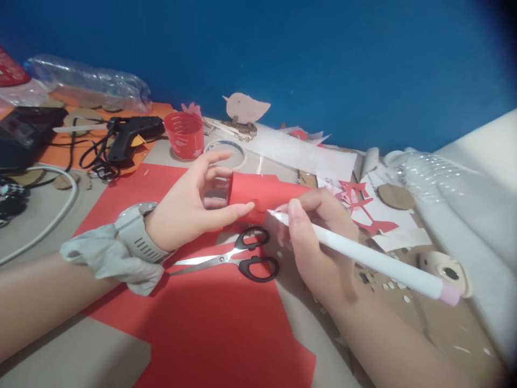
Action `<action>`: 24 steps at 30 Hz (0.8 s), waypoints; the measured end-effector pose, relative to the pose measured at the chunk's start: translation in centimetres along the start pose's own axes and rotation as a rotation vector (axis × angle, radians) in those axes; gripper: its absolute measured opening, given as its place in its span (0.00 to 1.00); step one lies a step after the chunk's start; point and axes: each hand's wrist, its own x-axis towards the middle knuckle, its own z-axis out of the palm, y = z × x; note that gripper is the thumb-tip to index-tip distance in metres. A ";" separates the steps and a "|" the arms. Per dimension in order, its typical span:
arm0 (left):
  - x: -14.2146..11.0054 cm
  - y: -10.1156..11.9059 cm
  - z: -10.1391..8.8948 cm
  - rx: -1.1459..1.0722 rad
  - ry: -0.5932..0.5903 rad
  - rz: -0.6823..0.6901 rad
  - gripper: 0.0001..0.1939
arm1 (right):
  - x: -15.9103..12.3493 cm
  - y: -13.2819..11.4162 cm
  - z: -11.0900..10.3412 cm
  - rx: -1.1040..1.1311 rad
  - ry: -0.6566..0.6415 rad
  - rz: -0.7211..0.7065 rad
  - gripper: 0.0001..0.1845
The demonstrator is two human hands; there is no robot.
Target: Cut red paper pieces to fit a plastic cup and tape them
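My left hand (194,207) grips the open end of a red paper-covered tube (262,195) lying on its side, thumb underneath and fingers curled over the rim. My right hand (319,237) pinches a white pen (363,253) with a pink cap end, its tip touching the tube's lower right side. A grey watch and a grey scrunchie sit on my left wrist. Black-handled scissors (242,258) lie shut on a red paper sheet (210,318) just below both hands.
A red plastic cup (184,134), a black glue gun (129,134) with cable, a tape roll (226,153), a cardboard bird cutout (244,108), red paper scraps (359,207), white paper sheets, clear plastic bottles (84,81) and cardboard discs crowd the table against a blue wall.
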 end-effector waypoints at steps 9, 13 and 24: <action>-0.1 0.1 0.0 0.038 -0.017 0.005 0.34 | 0.0 0.0 -0.1 -0.023 0.001 -0.006 0.12; -0.1 0.0 0.0 0.039 -0.030 0.005 0.34 | -0.1 0.0 -0.1 -0.036 0.005 -0.011 0.13; 0.5 -0.2 -0.3 -0.047 0.054 -0.003 0.33 | -0.1 0.5 -0.1 0.028 0.037 -0.218 0.01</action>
